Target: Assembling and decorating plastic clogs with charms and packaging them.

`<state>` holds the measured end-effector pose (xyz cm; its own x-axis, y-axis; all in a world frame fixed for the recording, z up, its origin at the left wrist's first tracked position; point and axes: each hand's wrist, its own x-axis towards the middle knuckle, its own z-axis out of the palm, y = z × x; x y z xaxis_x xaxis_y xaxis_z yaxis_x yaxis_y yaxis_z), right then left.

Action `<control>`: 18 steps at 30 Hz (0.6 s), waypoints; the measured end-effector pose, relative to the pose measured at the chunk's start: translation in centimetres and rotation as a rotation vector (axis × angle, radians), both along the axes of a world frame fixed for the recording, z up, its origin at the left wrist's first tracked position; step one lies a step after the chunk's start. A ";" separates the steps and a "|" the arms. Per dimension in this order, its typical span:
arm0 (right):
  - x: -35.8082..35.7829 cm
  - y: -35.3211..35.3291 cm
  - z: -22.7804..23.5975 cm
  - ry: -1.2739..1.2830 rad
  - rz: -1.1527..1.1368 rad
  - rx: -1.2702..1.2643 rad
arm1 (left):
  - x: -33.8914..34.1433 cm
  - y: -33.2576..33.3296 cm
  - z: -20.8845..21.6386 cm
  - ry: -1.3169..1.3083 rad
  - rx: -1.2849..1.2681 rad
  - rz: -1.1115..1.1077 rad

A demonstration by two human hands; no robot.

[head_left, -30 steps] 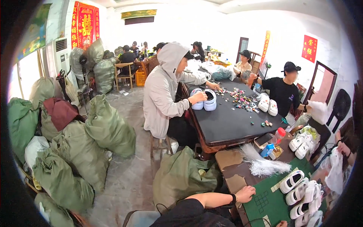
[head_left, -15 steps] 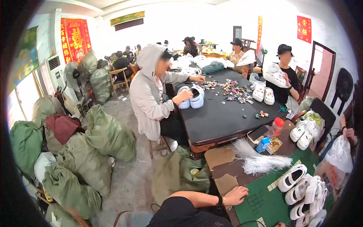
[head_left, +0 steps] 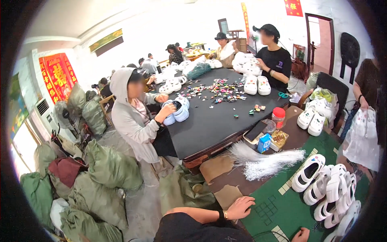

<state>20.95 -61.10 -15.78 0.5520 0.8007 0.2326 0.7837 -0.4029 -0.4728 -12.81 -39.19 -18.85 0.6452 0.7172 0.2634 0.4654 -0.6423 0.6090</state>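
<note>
My left hand (head_left: 239, 207) lies on the edge of a green mat (head_left: 278, 191) with its fingers stretched out, holding nothing. A bracelet and a dark band circle its wrist. At the lower edge, part of my right hand (head_left: 301, 234) shows over the mat; its fingers are mostly cut off, so its hold cannot be told. To the right, several white clogs (head_left: 308, 173) with small coloured charms stand in a close cluster, apart from both hands. A bundle of thin white strips (head_left: 264, 163) lies beyond my left hand. A thin black cable (head_left: 262, 234) runs between my hands.
Beyond the strips are a phone (head_left: 256, 130), a blue carton (head_left: 264, 142) and a red-lidded jar (head_left: 278, 117). Loose charms (head_left: 221, 89) cover part of the black table (head_left: 201, 129). Co-workers handle shoes around it. Green sacks (head_left: 113, 167) fill the left floor.
The view has shifted, and more of my right hand shows at the lower edge. My left hand stays on the mat. The person at right has raised the plastic bag of shoes into fuller view.
</note>
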 end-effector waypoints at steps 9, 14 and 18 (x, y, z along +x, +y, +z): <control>-0.8 0.2 0.8 0.030 -0.067 -0.019 | 0.1 5.4 5.9 0.259 -0.353 -0.369; -0.4 -0.3 0.0 0.005 -0.080 -0.040 | 0.8 4.6 21.1 -0.003 -0.301 -0.706; -0.1 -0.4 -0.8 -0.043 -0.059 -0.008 | 0.4 2.4 29.8 -0.167 -0.086 -0.904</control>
<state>20.86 -61.53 -16.61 0.5881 0.7689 0.2509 0.7779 -0.4528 -0.4357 -12.43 -36.78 10.94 0.9278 -0.0201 0.3726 -0.2896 -0.6683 0.6852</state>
